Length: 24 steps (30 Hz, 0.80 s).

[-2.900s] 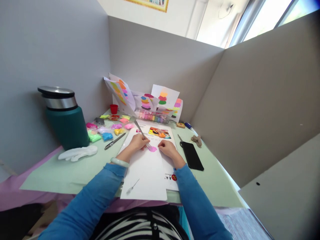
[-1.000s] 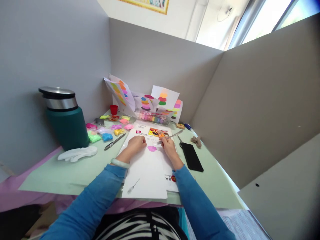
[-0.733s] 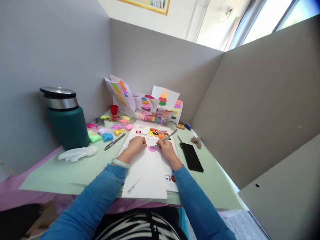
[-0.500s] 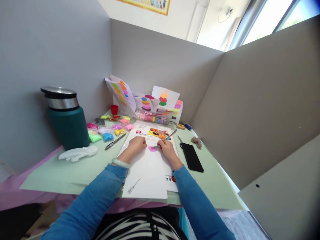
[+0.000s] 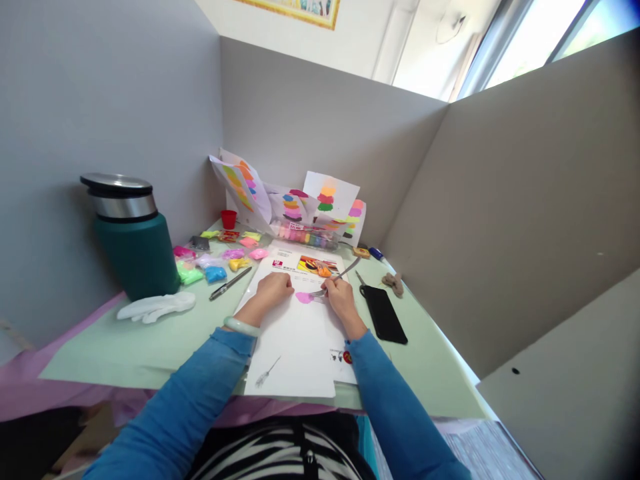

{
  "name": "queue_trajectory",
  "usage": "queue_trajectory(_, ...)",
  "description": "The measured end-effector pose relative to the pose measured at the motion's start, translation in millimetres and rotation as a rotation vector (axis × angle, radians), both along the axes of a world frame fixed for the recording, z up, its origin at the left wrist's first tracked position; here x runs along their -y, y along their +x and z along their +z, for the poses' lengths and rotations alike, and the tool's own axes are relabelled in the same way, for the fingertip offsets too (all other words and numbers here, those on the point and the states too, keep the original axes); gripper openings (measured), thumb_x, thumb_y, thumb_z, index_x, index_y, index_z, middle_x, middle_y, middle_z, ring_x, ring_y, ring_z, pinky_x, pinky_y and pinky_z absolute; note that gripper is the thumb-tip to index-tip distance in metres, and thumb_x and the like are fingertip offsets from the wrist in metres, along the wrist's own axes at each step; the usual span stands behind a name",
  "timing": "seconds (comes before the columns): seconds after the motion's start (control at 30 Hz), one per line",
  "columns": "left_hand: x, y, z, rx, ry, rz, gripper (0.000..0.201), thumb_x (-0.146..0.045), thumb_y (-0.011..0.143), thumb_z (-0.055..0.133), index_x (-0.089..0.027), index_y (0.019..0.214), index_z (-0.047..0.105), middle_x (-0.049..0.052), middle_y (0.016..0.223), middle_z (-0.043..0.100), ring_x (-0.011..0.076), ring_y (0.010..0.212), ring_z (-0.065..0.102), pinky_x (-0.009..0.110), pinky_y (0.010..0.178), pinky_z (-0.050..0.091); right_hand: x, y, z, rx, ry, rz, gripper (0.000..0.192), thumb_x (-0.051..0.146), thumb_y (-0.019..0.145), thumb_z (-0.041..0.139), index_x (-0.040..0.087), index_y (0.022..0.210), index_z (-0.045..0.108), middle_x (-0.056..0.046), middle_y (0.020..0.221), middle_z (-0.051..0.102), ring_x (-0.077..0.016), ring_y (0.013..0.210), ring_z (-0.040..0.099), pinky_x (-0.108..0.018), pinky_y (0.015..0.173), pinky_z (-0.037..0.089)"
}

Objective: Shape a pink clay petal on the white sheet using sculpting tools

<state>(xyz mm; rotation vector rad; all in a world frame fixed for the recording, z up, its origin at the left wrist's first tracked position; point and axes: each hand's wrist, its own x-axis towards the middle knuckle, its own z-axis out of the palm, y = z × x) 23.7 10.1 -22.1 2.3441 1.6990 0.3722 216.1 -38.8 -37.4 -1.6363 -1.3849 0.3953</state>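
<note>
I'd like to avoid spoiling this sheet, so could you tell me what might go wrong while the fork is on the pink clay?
The right hand holds the fork tines-down at the pink clay; pressing hard might tear the white paper. The left hand pins only one side, so the sheet may slide. The phone lies close to the right forearm and could get nudged.

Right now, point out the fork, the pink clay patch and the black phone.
fork [image 5: 345,271], head view, on the metal handle.
pink clay patch [image 5: 303,297], head view, on its middle.
black phone [image 5: 383,312], head view, on the dark face.
</note>
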Motion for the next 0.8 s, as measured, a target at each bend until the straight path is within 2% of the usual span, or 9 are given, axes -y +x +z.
queue_trajectory(0.13,0.8,0.1,0.8,0.007,-0.008,0.003,0.02,-0.031,0.072,0.056,-0.023,0.086,0.069,0.005,0.095,0.072,0.021,0.091,0.063,0.026,0.07,0.046,-1.5,-3.7,-2.0,-0.079,0.006,0.038,0.031,0.034,0.08,0.045,0.017,0.067,0.067,-0.002,0.058,0.063,-0.0162,0.063,0.059,-0.024,0.064,0.039)
queue_trajectory(0.37,1.9,0.5,1.9,0.009,-0.006,0.012,0.02,-0.032,0.073,0.056,-0.024,0.086,0.069,0.005,0.096,0.072,0.0212,0.092,0.063,0.026,0.073,0.047,-5.5,-7.2,-4.2,-0.038,-0.058,0.095,0.029,0.032,0.078,0.045,0.017,0.067,0.068,-0.002,0.059,0.064,-0.0164,0.066,0.059,-0.025,0.066,0.04)
queue_trajectory(0.7,0.7,0.1,1.6,-0.001,-0.019,0.013,0.021,-0.032,0.072,0.056,-0.024,0.086,0.069,0.005,0.095,0.071,0.0212,0.091,0.063,0.025,0.071,0.047,-2.6,0.1,-1.4,0.045,-0.066,-0.032,0.031,0.031,0.079,0.041,0.017,0.067,0.067,-0.004,0.06,0.065,-0.0172,0.068,0.06,-0.025,0.067,0.039)
queue_trajectory(0.8,0.7,0.1,1.6,0.0,-0.018,0.011,0.02,-0.032,0.072,0.056,-0.024,0.086,0.069,0.005,0.095,0.071,0.0218,0.091,0.063,0.026,0.071,0.047,-0.2,-2.1,0.3,-0.006,-0.032,-0.026,0.031,0.032,0.079,0.042,0.017,0.068,0.068,-0.004,0.06,0.065,-0.0171,0.068,0.06,-0.025,0.066,0.039)
